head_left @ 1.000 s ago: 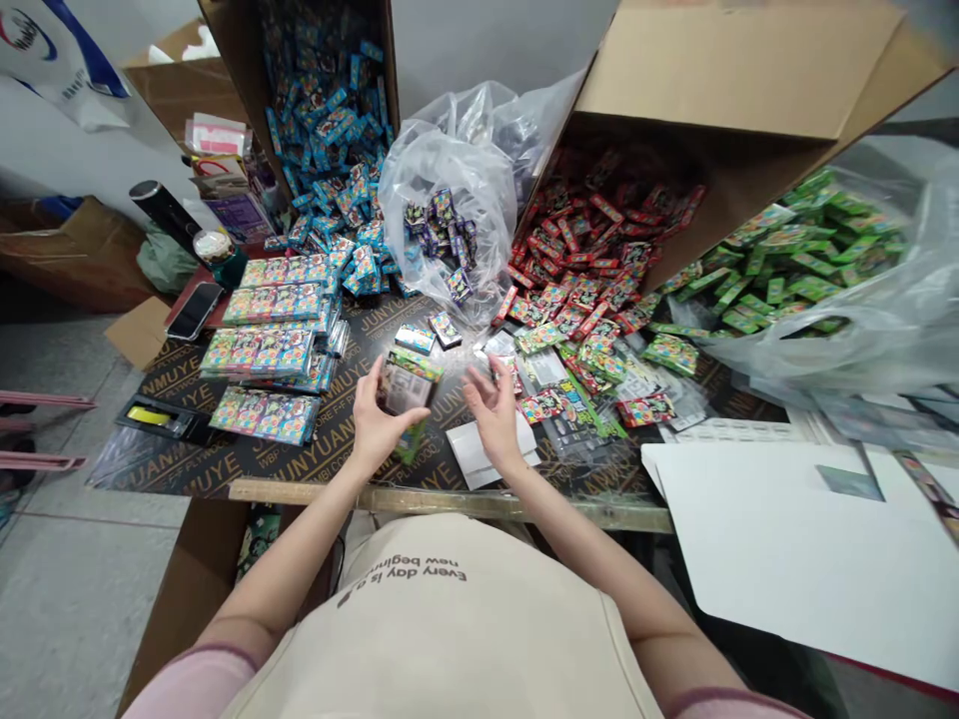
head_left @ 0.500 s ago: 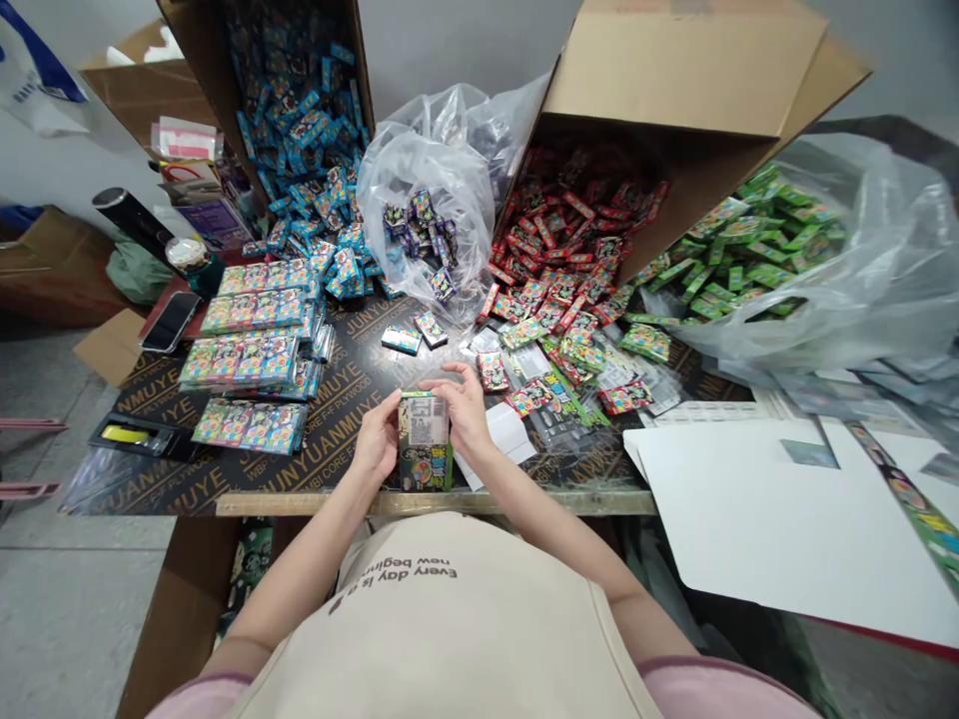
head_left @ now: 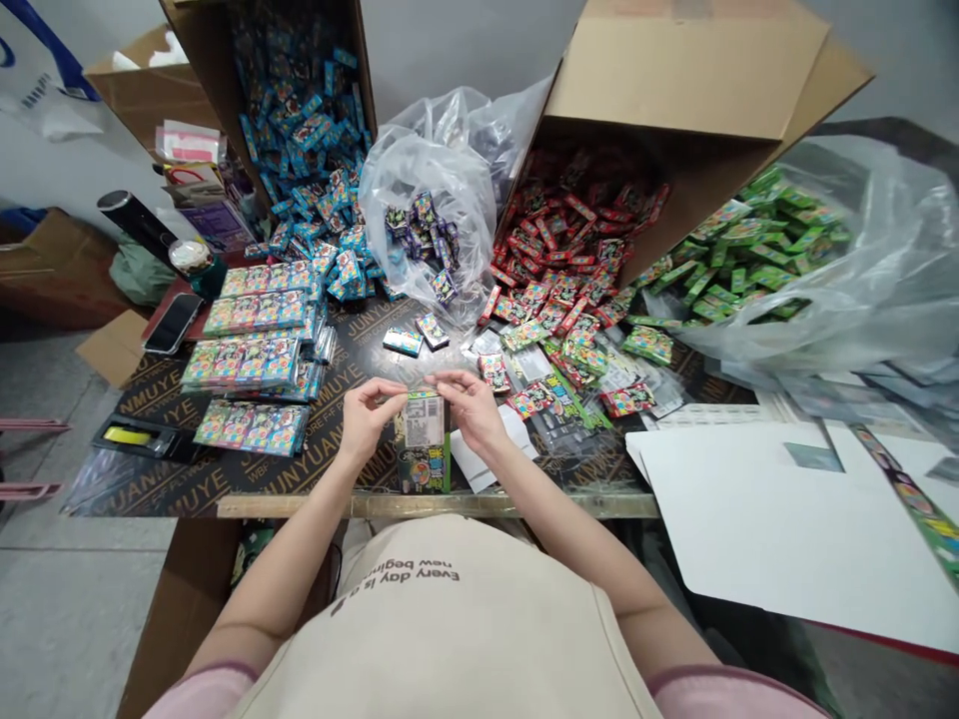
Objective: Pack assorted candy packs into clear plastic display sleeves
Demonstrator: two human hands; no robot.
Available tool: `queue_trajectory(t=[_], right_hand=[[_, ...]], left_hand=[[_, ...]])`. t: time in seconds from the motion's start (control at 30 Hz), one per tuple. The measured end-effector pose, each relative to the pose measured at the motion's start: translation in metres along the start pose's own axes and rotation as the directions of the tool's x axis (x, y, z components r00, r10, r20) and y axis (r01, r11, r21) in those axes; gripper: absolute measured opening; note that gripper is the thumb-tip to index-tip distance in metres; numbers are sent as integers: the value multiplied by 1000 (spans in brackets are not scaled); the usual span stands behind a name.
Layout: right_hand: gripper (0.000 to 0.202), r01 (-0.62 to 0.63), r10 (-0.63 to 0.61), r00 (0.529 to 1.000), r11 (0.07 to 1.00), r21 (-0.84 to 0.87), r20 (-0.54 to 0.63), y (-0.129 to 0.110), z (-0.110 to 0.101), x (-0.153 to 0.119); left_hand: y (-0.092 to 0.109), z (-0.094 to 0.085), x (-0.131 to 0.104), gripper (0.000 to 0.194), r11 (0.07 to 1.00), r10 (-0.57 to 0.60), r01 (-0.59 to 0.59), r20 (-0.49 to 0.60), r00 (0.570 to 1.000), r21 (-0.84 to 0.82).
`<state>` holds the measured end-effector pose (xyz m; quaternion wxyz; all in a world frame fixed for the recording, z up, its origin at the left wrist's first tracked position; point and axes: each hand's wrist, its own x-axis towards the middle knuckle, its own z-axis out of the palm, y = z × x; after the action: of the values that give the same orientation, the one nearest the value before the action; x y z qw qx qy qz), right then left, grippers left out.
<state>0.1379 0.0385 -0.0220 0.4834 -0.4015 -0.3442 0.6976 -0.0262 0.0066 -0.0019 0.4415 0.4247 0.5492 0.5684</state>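
Your left hand (head_left: 367,417) and right hand (head_left: 474,409) pinch the top of a printed packet (head_left: 425,451) near the table's front edge (head_left: 259,506), with white paper (head_left: 469,467) beneath your right wrist and a small blue box (head_left: 403,342) beyond.

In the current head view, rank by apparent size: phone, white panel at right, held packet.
Largest to smallest:
1. White panel
2. Held packet
3. Phone, lying farther off, so true size is unsure
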Motion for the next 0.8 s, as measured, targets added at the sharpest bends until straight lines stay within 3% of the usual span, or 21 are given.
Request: queue_trajectory(t=[0.13,0.27,0.4,0.5,0.63,0.8], right_hand=[[19,161,-170,985,972,-171,-39,4,-4,-5],[19,190,-207,978,947,-259,-37,2,-5,-6],[21,229,-240,971,913,-337,8,-7,-4,-6],[22,282,-276,958,854,-437,79,-13,-4,-7],[20,385,-318,923,739,-553,217,-14,-13,-6],[28,598,-429,801,543,-590,418,-10,-25,-10]], left_hand=[[5,-7,3,17,995,-60,56,42,997,85],[8,-8,11,22,988,-143,137,91,985,67],[11,-8,14,19,985,-126,108,137,983,134],[17,-8,13,13,963,-67,21,163,984,267],[22,-7,5,11,888,100,-198,246,964,415],[20,-10,-2,13,760,319,-458,349,881,462]])
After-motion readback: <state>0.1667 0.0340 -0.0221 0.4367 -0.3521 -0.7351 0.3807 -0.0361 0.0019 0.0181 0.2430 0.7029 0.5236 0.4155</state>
